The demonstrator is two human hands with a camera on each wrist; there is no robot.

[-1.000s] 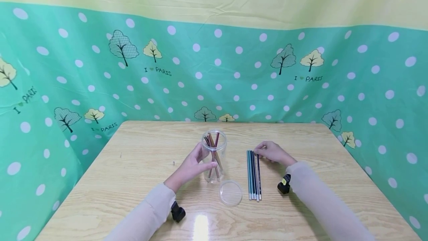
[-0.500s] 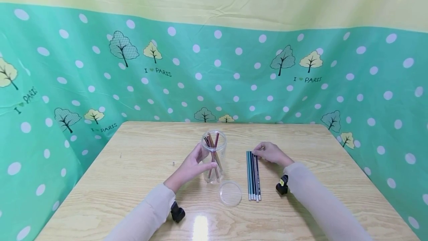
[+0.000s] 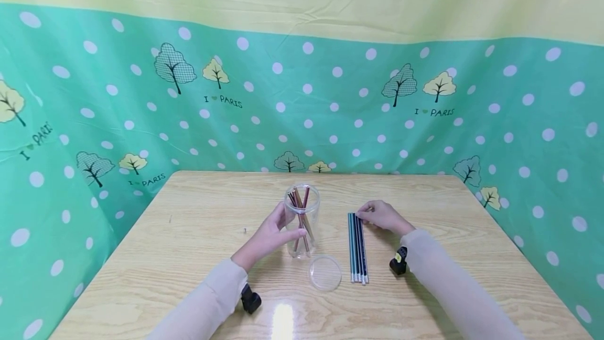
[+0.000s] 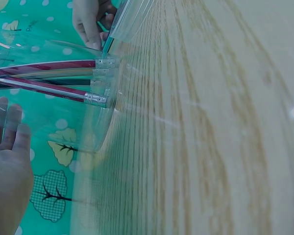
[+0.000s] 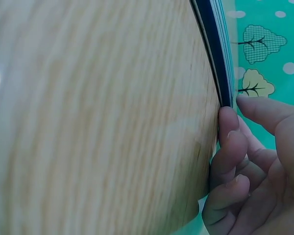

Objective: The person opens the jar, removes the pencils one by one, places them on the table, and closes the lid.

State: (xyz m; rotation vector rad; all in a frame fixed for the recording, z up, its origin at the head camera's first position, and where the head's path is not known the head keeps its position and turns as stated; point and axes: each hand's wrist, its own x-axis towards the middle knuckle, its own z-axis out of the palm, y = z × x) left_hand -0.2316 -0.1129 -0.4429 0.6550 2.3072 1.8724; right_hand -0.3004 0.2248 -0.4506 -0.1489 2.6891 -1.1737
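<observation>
- Surface [image 3: 424, 193] stretches right of the pencils [image 3: 357, 248], its far edge well beyond.
- Pencils run near-to-far, silver ends nearest; right hand [image 3: 381, 215] pinches at their far ends.
- Left hand [image 3: 272, 231] curls round the jar [image 3: 311, 220].

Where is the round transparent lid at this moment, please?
In the head view, the lid lies on the table just right of centre, nearer the camera than the jar and left of the pencils.

Jar [image 3: 313, 220] on counter [image 3: 189, 256], at right side of left hand [image 3: 273, 231], touching. Pencils [image 3: 301, 209] inside. Between jar and right hand [image 3: 383, 215], pencil row [image 3: 357, 248]. Lid [image 3: 325, 273] between hands, nearer to person. Behind hands, curtain [image 3: 306, 104].
</observation>
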